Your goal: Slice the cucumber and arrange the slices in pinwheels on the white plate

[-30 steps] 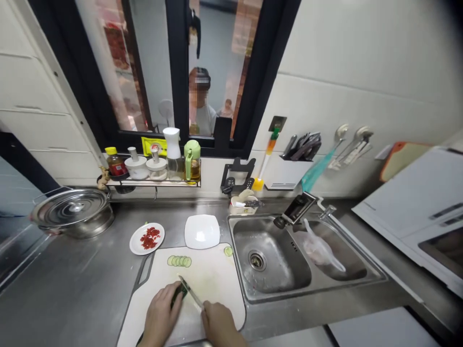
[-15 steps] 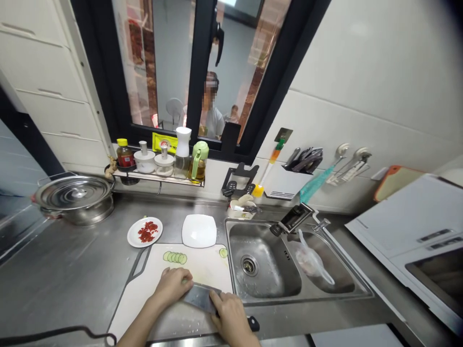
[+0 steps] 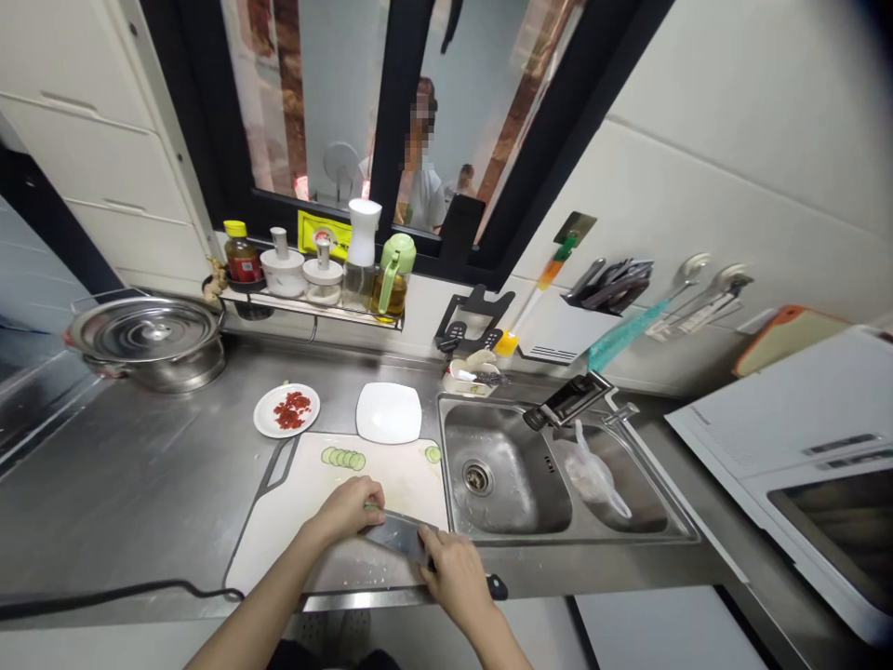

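Observation:
My right hand (image 3: 453, 569) grips a kitchen knife (image 3: 396, 536) with a broad blade and a black handle, its blade lying nearly flat and low over the cutting board (image 3: 279, 526). The fingers of my left hand (image 3: 349, 509) are closed at the blade's tip end, with a bit of pale green cucumber (image 3: 371, 505) showing between them; how much they hold is hidden. Beyond my hands, a row of overlapping cucumber slices (image 3: 343, 458) lies on the board. More cucumber (image 3: 433, 454) sits at the board's far right corner.
Behind the board stand a white square plate (image 3: 389, 412) and a plate of chopped red pieces (image 3: 291, 409). A double sink (image 3: 509, 465) lies right, a lidded steel pot (image 3: 150, 344) far left. A black cord (image 3: 139, 594) runs along the front edge. People show through the window.
The knife has turned from upright slicing to lying flatter. My left hand has shifted from the dark green cucumber to the blade's tip end, and both hands have moved slightly right. The view has tilted down.

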`<act>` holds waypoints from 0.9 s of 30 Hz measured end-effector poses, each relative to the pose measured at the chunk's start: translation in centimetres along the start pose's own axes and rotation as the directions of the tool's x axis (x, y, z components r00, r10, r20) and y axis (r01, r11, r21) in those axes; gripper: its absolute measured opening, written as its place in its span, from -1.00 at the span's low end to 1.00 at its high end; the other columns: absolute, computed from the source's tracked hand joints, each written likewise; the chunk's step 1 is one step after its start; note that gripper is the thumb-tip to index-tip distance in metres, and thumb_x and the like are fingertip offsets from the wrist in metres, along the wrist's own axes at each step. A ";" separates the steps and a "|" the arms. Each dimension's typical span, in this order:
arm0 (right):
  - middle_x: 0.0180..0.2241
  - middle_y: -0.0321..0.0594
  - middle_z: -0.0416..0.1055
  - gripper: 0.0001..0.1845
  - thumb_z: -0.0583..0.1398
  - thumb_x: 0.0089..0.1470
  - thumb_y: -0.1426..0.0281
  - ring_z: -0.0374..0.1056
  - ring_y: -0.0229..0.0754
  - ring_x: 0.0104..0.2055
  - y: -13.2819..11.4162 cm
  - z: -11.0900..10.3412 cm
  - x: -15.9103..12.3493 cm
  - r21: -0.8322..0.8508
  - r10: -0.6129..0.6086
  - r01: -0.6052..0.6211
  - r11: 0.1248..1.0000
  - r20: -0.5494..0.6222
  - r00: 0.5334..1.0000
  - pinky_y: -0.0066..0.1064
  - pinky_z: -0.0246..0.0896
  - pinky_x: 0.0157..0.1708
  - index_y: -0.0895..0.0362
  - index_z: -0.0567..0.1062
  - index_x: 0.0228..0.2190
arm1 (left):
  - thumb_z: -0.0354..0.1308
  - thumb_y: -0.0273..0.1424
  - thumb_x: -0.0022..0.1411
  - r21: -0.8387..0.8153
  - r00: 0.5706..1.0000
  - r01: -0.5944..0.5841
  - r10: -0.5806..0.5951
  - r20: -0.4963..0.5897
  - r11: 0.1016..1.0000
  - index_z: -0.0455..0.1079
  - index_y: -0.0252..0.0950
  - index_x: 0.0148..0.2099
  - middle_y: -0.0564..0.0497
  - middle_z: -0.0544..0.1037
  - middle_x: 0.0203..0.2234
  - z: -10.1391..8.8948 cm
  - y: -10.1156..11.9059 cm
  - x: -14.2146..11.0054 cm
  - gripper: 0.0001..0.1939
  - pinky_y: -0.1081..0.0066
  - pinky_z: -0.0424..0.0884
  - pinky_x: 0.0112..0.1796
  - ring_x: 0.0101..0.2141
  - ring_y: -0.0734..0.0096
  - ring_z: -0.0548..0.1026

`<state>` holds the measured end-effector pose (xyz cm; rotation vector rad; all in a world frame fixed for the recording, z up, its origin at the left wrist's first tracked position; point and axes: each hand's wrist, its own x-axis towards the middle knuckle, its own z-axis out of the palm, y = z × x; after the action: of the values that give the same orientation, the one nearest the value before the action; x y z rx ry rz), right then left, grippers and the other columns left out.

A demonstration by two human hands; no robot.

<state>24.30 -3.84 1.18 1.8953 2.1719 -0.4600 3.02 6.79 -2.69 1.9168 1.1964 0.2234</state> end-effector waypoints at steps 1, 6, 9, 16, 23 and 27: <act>-0.15 -0.07 0.51 -0.47 0.16 0.09 0.36 0.41 -0.04 -0.08 0.1 -0.1 0.0 -0.004 0.001 -0.001 1.000 0.002 1.000 -0.36 0.15 -0.11 0.07 0.34 0.12 | 0.23 -0.32 0.01 0.013 1.000 0.001 -0.001 0.001 1.000 0.49 -0.19 -0.31 0.02 0.56 -0.28 -0.1 0.1 0.1 -0.85 0.42 0.28 -0.18 -0.16 0.29 0.47; -0.15 -0.07 0.51 -0.50 0.15 0.11 0.35 0.41 -0.06 -0.10 0.6 -0.2 0.1 -0.019 0.001 -0.001 1.000 0.005 1.000 -0.37 0.15 -0.14 0.07 0.35 0.11 | 0.23 -0.30 0.03 0.030 0.999 0.048 -0.049 0.017 0.998 0.46 -0.19 -0.27 0.07 0.55 -0.35 -0.2 0.1 0.8 -0.82 0.46 0.26 -0.31 -0.29 0.36 0.48; -0.17 -0.07 0.51 -0.51 0.14 0.11 0.37 0.41 -0.05 -0.11 0.9 -0.3 0.0 -0.023 -0.006 0.006 1.000 0.006 1.000 -0.36 0.16 -0.15 0.08 0.36 0.09 | 0.21 -0.39 0.03 -0.005 0.996 0.082 -0.082 0.020 0.997 0.45 -0.19 -0.23 0.10 0.55 -0.40 0.0 -0.3 1.6 -0.81 0.49 0.24 -0.35 -0.35 0.42 0.48; -0.17 -0.09 0.51 -0.53 0.11 0.14 0.36 0.41 -0.07 -0.11 2.0 -0.3 -0.6 0.013 0.044 -0.044 0.999 0.003 0.999 -0.38 0.14 -0.15 0.09 0.36 0.09 | 0.10 -0.45 0.13 -0.059 0.943 0.262 -0.269 -0.194 0.963 0.49 -0.25 -0.28 0.04 0.59 -0.38 -0.4 -1.4 3.1 -0.85 0.47 0.26 -0.34 -0.34 0.42 0.48; -0.17 -0.14 0.52 -0.57 0.09 0.15 0.35 0.43 -0.12 -0.13 2.8 1.0 -1.5 0.050 0.118 -0.119 0.992 0.017 0.993 -0.42 0.14 -0.20 0.06 0.39 0.07 | 0.10 -0.43 0.15 -0.067 0.880 0.370 -0.373 -0.293 0.927 0.45 -0.20 -0.22 0.07 0.58 -0.38 -0.4 -3.0 4.3 -0.86 0.47 0.22 -0.39 -0.36 0.44 0.46; -0.14 -0.14 0.52 -0.55 0.09 0.17 0.33 0.43 -0.12 -0.11 2.9 1.2 -1.7 0.070 0.140 -0.141 0.988 0.013 0.990 -0.42 0.15 -0.20 0.05 0.37 0.09 | 0.05 -0.40 0.19 -0.055 0.851 0.409 -0.402 -0.337 0.911 0.44 -0.17 -0.18 0.06 0.59 -0.34 -0.3 -3.2 5.4 -0.83 0.44 0.22 -0.35 -0.32 0.39 0.47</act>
<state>27.40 -5.47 0.40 2.0631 2.0246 -0.5223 3.63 11.93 -6.28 1.6289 1.8135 0.3257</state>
